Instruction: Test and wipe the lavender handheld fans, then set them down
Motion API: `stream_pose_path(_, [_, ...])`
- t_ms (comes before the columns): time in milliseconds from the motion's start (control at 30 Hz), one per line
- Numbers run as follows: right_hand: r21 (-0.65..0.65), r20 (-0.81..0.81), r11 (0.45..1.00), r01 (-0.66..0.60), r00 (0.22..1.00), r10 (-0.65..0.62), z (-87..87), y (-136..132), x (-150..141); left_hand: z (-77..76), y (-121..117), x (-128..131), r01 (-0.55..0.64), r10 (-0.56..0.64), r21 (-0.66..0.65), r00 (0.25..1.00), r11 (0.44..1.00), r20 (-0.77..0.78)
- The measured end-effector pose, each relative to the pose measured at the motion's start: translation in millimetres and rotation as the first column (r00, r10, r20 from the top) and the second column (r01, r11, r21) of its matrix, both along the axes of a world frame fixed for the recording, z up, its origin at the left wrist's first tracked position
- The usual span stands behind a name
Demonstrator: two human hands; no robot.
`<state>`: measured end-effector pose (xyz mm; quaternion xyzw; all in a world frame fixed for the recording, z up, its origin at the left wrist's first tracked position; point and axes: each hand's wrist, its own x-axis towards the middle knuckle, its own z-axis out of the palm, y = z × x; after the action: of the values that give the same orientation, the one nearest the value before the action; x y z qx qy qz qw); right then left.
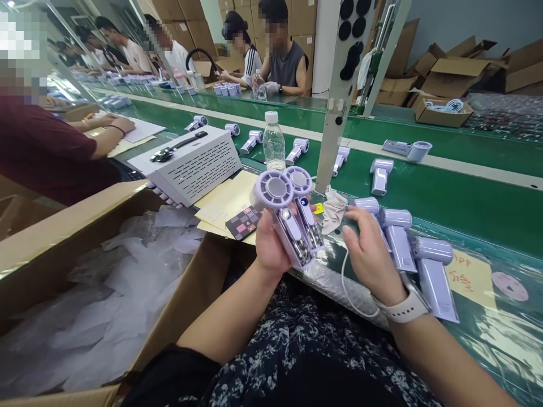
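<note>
My left hand [272,249] is closed around two lilac handheld fans. The nearer fan [275,190] has its round grille facing up and its handle pointing toward me. Just behind it sits the second fan [298,180], partly hidden. Both handles show a clear lower section with parts inside. My right hand [368,249] is stretched out with fingers apart, wearing a white watch [409,305], and holds nothing. Beside it several lilac fans lie in a row, among them one fan [399,240] and the nearest one [435,277]. A crumpled cloth [334,209] lies beyond my fingertips.
A carton [169,316] of white plastic bags stands at left. Behind are a grey vented box [199,164], a plastic bottle [274,141] and a metal post [335,113]. Several fans lie on the green belt [466,198]. Co-workers [280,56] sit across and at left.
</note>
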<state>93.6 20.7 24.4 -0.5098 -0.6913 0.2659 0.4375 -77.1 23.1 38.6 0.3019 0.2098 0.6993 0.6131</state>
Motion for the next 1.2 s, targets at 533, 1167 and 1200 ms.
stream_pose_path(533, [-0.325, 0.040, 0.927, -0.185, 0.977, 0.209, -0.1, 13, -8, -13.7, -28, -18, 0.114, -0.116, -0.078, 0.993, 0.990, -0.021])
stream_pose_path(1167, [-0.378, 0.233, 0.918, -0.122, 0.947, 0.222, -17.2, -1, -19, -8.5, -7, -8, -0.020, 0.023, -0.048, 0.999, 0.999, 0.044])
stream_pose_path(1200, [-0.406, 0.110, 0.891, -0.205, 0.956, 0.270, -14.1, -7, -18, -8.0, -7, -9, -0.020, 0.023, -0.045, 0.998, 0.999, 0.056])
